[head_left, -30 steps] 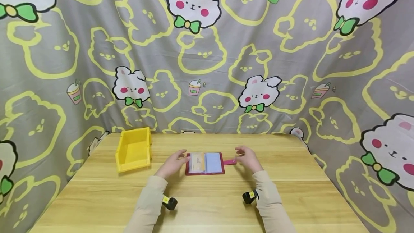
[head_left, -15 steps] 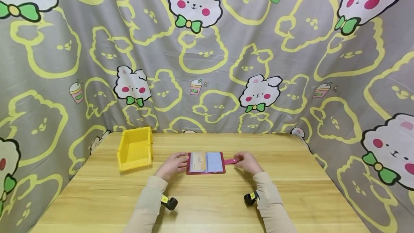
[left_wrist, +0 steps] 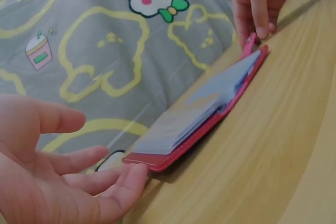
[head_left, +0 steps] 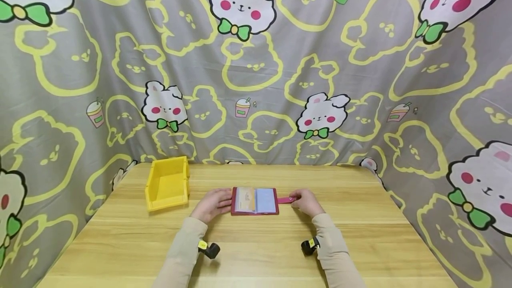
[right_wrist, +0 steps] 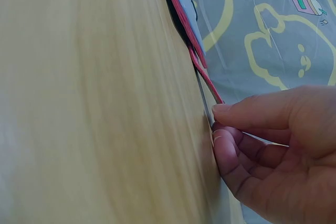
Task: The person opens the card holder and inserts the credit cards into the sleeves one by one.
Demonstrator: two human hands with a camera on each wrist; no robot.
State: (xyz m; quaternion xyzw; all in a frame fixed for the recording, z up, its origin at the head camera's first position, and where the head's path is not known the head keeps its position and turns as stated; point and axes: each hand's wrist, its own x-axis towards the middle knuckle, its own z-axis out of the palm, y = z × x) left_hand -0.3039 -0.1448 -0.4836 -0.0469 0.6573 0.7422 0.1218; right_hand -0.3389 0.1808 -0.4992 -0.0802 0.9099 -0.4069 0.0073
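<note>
A red card holder [head_left: 265,201] with clear plastic sleeves lies spread open on the table in the head view. Its pink snap strap [head_left: 285,200] sticks out to the right. Thumb and fingers of my right hand [head_left: 307,202] pinch the end of that strap, as the right wrist view shows around the strap [right_wrist: 209,81]. On the other side, my left hand [head_left: 213,203] touches the cover's left edge. In the left wrist view the fingers [left_wrist: 118,190] are extended at the cover corner [left_wrist: 157,161], and the thumb stands apart.
A yellow plastic bin [head_left: 167,205] stands at the back left of the wooden table [head_left: 256,252]. Behind the table hangs a grey curtain [head_left: 264,70] with cartoon prints. Each wrist carries a small black camera [head_left: 212,250].
My right hand has come down onto the strap end and now pinches it. The left hand's thumb has moved off the holder's top, and its fingers lie along the left edge.
</note>
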